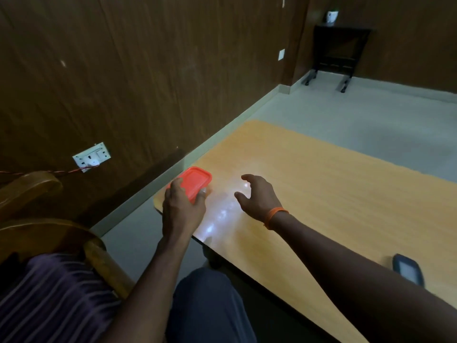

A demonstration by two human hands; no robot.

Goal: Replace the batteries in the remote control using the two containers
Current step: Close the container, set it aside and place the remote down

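Head view: wood-panelled room, pale floor, orange-brown table [321, 194]. Red-lidded container [196, 181] sits at the table's near-left corner, close to the edge. Left hand [183, 206] grips its near side, fingers over the lid. Right hand [259, 196] hovers just beside it, spread wide, empty. Dark device, probably the remote [406, 269], lies by the near edge, partly behind the right forearm. Second container not visible. Risk: a careless tug could drag the container off the corner; the forearm could sweep the remote.
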